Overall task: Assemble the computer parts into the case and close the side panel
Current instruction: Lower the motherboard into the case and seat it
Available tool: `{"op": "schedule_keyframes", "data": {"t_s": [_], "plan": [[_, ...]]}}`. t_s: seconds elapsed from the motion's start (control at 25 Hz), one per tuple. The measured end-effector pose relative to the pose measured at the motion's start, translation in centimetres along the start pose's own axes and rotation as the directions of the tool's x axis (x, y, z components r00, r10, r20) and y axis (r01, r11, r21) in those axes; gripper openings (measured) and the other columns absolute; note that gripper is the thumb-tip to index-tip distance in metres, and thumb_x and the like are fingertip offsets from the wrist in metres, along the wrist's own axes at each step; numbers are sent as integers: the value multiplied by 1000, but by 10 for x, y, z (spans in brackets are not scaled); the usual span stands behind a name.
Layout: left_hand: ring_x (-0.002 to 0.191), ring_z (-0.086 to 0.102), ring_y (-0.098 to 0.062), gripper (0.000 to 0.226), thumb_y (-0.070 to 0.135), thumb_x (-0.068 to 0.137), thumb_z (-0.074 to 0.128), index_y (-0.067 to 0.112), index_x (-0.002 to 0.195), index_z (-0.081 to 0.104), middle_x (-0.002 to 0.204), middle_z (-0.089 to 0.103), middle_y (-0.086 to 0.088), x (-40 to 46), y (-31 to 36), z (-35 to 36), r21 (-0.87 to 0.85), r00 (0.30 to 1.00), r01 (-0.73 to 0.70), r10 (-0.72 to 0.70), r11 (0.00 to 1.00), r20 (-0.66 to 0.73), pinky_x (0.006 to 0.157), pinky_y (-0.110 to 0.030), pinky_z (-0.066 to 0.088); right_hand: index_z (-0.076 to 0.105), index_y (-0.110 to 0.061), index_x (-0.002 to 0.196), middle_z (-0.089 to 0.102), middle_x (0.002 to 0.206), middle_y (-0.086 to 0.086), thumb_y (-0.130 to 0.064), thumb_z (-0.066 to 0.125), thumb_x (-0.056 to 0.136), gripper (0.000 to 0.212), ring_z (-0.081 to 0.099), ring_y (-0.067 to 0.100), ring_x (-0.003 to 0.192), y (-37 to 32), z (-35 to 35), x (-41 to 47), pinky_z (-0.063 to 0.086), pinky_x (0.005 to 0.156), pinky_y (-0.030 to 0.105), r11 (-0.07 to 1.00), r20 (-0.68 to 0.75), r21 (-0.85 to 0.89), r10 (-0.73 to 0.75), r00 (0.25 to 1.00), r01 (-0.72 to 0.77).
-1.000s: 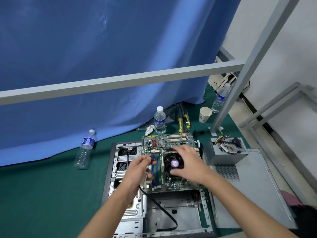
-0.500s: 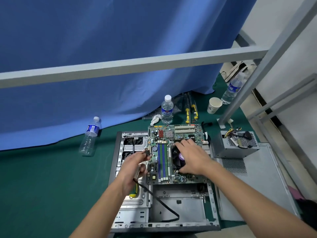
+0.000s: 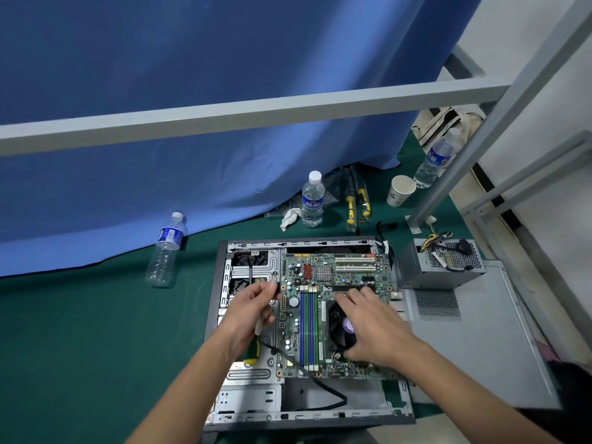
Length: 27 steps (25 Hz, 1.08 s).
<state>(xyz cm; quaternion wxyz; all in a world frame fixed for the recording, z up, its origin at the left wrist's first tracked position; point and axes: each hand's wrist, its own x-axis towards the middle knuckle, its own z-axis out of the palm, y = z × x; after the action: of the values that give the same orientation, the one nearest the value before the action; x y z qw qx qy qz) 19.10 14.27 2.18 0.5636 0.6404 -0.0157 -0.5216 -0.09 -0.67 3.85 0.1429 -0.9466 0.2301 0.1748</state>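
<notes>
- The left hand (image 3: 253, 310) has its grip closed: thumb and fingers pinch the end of a black cable (image 3: 323, 387) right at the left edge of the motherboard (image 3: 336, 283). A screwdriver (image 3: 251, 354) with a green and yellow handle also sits tucked under the palm. Juggling both could let the screwdriver slip and drop onto the board.
- The right hand (image 3: 373, 328) lies spread over the CPU fan (image 3: 336, 322), fingers curled round the cooler's edges, steadying or shifting the board. The motherboard lies inside the open case (image 3: 217, 283), under and between both grips.
- I cannot tell whether the board is seated on its mounts. If the right hand pushes while it sits crooked, the board could scrape the case floor or miss the rear opening.
- From the left grip the cable runs down across the board's lower left corner and loops along the case's near edge. It may get trapped under the board or snag the fan.
- Pressing on the fan hub risks stressing the cooler; a fingertip may catch a blade.
- Forcing the connector in misaligned could bend pins; its orientation is too small to read.
- The power supply (image 3: 439, 267) rests outside, to the right of the right grip, on the side panel (image 3: 480, 341), which lies flat on the floor; both are not yet fitted.
</notes>
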Motion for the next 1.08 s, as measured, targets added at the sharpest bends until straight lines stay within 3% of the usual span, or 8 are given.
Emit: {"op": "schedule_keyframes", "data": {"t_s": [0.16,0.28,0.4,0.52,0.6,0.88,0.96,1.08], "plan": [[52,47,-6,26,27,89,64,7,105,68,100,74,-6,3,-5,2,70,1000,-10,8,997,23,57,-25,50,18,-23,153,40,138,-5,-54,80,70,108,33,16,126,4,-11,-2,37,109,40,995,98,99,-20,995,10],[55,50,-7,19,18,94,62,7,107,70,105,74,-8,1,-9,8,55,1000,2,-3,998,19,56,-24,50,31,-28,150,44,138,-6,-56,62,87,75,36,13,130,-1,-25,1,33,112,36,965,12,261,-28,1000,24],[56,52,-6,19,16,92,64,6,106,72,95,68,-7,-4,-10,17,12,1000,6,-6,1000,15,57,-23,52,51,-27,137,55,124,-13,-46,54,96,46,47,6,120,-18,-33,5,37,102,24,919,-205,389,16,979,67],[58,54,-8,18,13,92,65,5,105,73,83,66,-6,-11,-10,26,1,997,-8,8,1000,83,59,-24,52,62,-32,121,63,98,-19,-42,63,92,31,60,-4,89,-39,-33,10,49,81,16,785,-164,616,43,985,69],[59,56,-9,14,10,92,66,8,104,73,85,67,-10,-13,-13,30,15,996,-38,37,999,83,58,-23,51,67,-35,106,65,88,-16,-34,67,91,15,62,-2,80,-43,-30,15,49,71,13,718,-154,696,105,982,33],[63,58,-9,13,23,93,65,12,91,72,88,69,-7,-15,-15,41,180,993,-114,117,977,-6,62,-25,51,67,-41,87,67,84,-18,-18,71,89,23,60,-10,82,-32,-27,16,44,66,3,577,-154,817,209,966,6],[59,56,-9,17,24,95,62,13,85,71,86,69,-5,-15,-14,42,188,991,-133,128,973,38,62,-26,51,71,-35,89,71,87,-12,-12,70,89,22,64,-1,83,-31,-28,17,50,73,11,461,-110,887,227,968,-8],[58,54,-9,17,24,93,62,13,83,70,83,68,-3,-18,-11,39,50,985,-106,98,993,140,60,-25,48,74,-22,95,75,90,0,-5,67,90,19,70,12,85,-30,-29,18,58,77,25,245,1,968,236,972,-61]]}}
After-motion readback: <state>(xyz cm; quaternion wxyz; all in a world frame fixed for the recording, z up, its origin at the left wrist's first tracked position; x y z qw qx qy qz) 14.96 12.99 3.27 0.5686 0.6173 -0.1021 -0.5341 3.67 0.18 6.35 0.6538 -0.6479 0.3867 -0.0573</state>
